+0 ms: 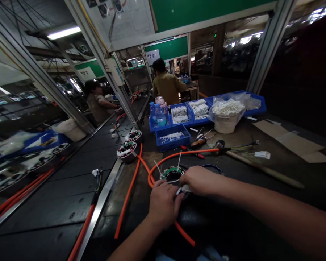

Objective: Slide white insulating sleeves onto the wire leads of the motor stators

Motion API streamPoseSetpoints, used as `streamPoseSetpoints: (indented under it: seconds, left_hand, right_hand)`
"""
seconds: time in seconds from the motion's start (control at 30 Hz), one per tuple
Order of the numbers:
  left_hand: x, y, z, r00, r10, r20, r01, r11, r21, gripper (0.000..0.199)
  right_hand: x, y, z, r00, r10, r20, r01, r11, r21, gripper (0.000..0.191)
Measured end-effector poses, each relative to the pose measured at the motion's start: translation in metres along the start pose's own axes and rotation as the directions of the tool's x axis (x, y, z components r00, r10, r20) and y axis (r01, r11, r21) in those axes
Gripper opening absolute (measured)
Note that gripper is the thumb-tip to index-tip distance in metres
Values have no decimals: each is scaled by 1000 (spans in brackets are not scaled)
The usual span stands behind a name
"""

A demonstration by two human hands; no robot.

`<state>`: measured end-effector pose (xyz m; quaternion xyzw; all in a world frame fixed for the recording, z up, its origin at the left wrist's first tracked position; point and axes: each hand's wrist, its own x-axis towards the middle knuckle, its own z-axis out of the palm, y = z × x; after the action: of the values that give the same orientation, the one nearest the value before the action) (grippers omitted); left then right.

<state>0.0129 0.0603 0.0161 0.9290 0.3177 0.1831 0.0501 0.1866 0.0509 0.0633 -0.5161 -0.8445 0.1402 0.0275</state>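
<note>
On the dark bench stands a ring-shaped part [172, 174] with a green and white top and white ties sticking up from it. My left hand [164, 203] lies at its near left side, fingers bent round the rim and thumb near a whitish piece [185, 189]. At the near right edge, my right hand [197, 181] has its fingers closed on that whitish piece, whose details are too small to tell. An orange cable [165, 156] loops behind and left of the ring, and an orange length shows below my hands.
Two similar rings [126, 150] stand at the back left beside a conveyor [78, 195]. Behind the ring are a blue tray of white ties [173, 137], blue bins [180, 114], a tub [226, 123], tools [198, 143] and a stick [266, 169]. Two people work farther back.
</note>
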Motion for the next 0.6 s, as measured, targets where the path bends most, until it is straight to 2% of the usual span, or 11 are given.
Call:
streamPoseSetpoints:
  seconds: [0.13, 0.23, 0.33, 0.43, 0.53, 0.6]
  left_hand:
    - [9, -1, -7, 998, -2, 69, 2, 1000, -1, 19]
    - [7, -5, -10, 992, 78, 99, -80, 997, 12, 18]
    - [-1, -9, 0, 991, 132, -34, -129, 988, 88, 18]
    - [-6, -11, 17, 961, 176, -212, -144, 977, 157, 27]
    - [-4, -13, 27, 927, 227, -299, -175, 966, 193, 34]
    - [0, -15, 28, 917, 239, -320, -180, 962, 205, 39]
  right_hand:
    - [9, 4, -11, 995, 3, 98, -4, 1000, 1, 24]
    - [4, 3, -9, 997, -22, 69, 23, 1000, -19, 22]
    - [-6, -1, 2, 999, -33, -22, 32, 998, -50, 19]
    - [-12, -4, 9, 997, -57, -59, 53, 996, -71, 19]
    - [-10, 6, 2, 992, -124, -4, 124, 992, -9, 18]
    - [1, 29, -11, 967, -242, 75, 227, 958, 174, 20]
